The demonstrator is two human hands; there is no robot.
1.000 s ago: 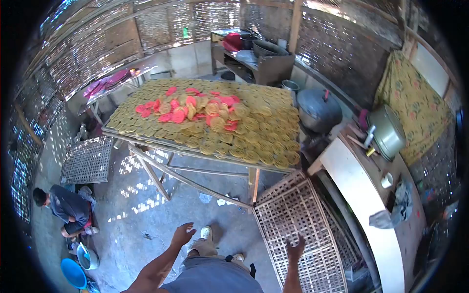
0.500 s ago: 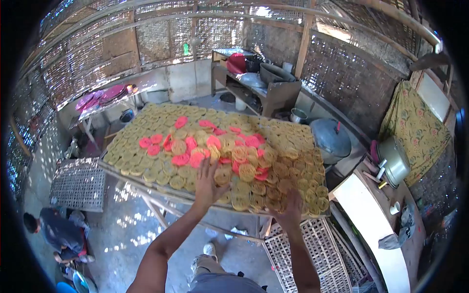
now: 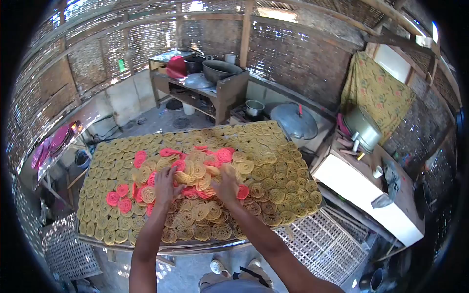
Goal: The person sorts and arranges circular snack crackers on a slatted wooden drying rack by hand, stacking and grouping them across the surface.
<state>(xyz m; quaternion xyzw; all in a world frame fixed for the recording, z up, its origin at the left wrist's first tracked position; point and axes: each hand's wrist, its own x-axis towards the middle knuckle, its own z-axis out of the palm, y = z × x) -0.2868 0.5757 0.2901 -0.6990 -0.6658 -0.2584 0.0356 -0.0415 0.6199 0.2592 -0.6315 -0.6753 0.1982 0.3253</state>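
Observation:
A raised table-like tray (image 3: 195, 247) is covered with round coiled yellow pieces (image 3: 286, 171). Near its middle, pink coils (image 3: 224, 155) and paler yellow coils (image 3: 195, 166) lie heaped on top. My left hand (image 3: 167, 185) rests on the left side of the heap, fingers spread among pink and yellow coils. At the heap's right side is my right hand (image 3: 226, 185), its fingers apart against the pale yellow coils. Both hands face each other with part of the heap between them.
Woven racks (image 3: 322, 244) lean at the lower right beside a white-sided counter (image 3: 347, 178) with a large pot (image 3: 362, 128). Behind the tray stand a lidded wok (image 3: 294, 122) and a wooden shelf (image 3: 229, 95) with pans. Another rack (image 3: 71, 249) is at the lower left.
Both hands have gone from above the floor onto the tray and farther in, to the heap's two sides. The coils there have bunched together. The view has moved closer and turned right.

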